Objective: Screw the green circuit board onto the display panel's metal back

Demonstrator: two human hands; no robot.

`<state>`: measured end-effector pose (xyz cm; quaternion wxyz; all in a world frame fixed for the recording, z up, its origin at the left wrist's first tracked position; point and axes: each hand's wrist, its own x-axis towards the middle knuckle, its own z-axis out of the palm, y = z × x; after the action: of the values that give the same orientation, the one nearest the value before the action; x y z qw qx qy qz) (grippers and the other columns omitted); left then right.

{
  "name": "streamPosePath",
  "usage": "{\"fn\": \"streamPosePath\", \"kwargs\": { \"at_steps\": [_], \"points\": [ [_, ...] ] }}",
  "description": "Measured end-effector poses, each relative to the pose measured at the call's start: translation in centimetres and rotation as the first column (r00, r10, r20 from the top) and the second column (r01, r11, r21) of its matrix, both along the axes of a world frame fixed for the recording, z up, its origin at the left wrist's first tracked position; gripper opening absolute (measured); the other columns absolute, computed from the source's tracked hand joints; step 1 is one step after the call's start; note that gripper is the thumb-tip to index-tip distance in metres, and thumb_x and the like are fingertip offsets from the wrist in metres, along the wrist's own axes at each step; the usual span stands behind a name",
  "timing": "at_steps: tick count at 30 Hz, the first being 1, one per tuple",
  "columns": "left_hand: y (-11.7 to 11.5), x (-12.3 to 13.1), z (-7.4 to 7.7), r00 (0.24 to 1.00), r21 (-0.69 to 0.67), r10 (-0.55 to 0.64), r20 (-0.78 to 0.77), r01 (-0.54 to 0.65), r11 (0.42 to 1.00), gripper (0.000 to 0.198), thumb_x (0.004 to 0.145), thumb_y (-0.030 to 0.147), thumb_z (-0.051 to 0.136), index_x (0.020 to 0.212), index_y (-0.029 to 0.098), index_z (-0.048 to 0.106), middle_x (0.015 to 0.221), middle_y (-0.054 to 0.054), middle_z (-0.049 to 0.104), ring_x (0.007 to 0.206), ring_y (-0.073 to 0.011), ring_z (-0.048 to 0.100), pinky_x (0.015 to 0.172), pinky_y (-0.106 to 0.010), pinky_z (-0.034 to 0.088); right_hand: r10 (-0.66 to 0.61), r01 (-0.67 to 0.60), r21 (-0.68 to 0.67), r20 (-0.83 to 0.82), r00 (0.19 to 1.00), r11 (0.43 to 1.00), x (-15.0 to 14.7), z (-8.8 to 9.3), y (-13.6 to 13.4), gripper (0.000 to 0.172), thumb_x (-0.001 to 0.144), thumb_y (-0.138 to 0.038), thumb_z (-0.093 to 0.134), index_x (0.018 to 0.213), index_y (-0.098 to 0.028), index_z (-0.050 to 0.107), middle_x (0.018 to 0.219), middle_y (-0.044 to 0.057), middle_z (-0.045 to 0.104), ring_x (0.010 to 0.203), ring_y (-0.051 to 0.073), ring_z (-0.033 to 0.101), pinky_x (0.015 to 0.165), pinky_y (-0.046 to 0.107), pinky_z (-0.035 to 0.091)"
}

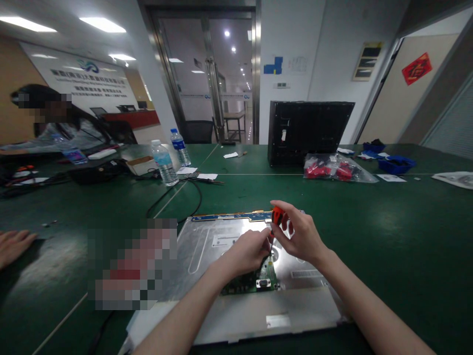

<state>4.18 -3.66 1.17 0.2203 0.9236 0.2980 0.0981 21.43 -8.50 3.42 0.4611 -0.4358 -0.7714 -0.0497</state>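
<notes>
A screwdriver with a red and black handle stands nearly upright over a silver metal display panel. My right hand grips its handle from the right. Curled fingers of my left hand close in around the shaft, just below the handle. Beneath both hands a green circuit board with a video connector lies on the panel, partly covered by my left hand. The screwdriver's tip points down near the board's upper edge; what it touches is too small to tell. A blue circuit strip runs along the panel's far edge.
A black monitor housing stands at the back, with a plastic bag of red items before it. Water bottles and a black cable are to the left. Blue trays lie back right. Another person's hand rests far left.
</notes>
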Motion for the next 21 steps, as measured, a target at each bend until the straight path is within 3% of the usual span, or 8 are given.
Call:
{"fn": "streamPosePath", "kwargs": {
  "at_steps": [7,15,21],
  "points": [
    [0.04,-0.04,0.16,0.999,-0.037,0.003,-0.032,-0.004,0.999,0.014,0.076,0.008,0.052,0.085,0.019,0.053,0.078,-0.003,0.064,0.07,-0.0185,0.059,0.061,-0.026,0.041,-0.023,0.023,0.01,0.018,1.0,1.0,-0.02,-0.07,0.08,0.035,0.089,-0.025,0.055,0.122,-0.021,0.046,0.084,0.0,0.063,0.056,0.01,0.054,0.051,0.022,0.042],
    [0.09,0.04,0.37,1.0,-0.006,-0.024,-0.015,0.024,1.0,0.015,0.076,0.007,0.051,0.085,0.019,0.055,0.078,-0.003,0.065,0.071,-0.0179,0.058,0.062,-0.025,0.04,0.018,-0.018,-0.038,0.014,1.0,0.999,0.09,0.16,-0.17,0.05,0.085,-0.017,0.052,0.133,-0.02,0.04,0.088,0.002,0.064,0.059,0.011,0.056,0.054,0.025,0.045],
    [0.21,0.15,0.35,0.998,0.011,-0.069,-0.011,0.069,0.998,0.014,0.075,0.005,0.052,0.073,0.017,0.061,0.072,-0.003,0.065,0.068,-0.0177,0.059,0.062,-0.025,0.039,0.003,-0.003,-0.02,0.011,1.0,1.0,0.02,0.08,-0.1,0.046,0.085,-0.018,0.054,0.129,-0.02,0.042,0.087,0.002,0.064,0.058,0.011,0.055,0.054,0.024,0.044]
  ]
}}
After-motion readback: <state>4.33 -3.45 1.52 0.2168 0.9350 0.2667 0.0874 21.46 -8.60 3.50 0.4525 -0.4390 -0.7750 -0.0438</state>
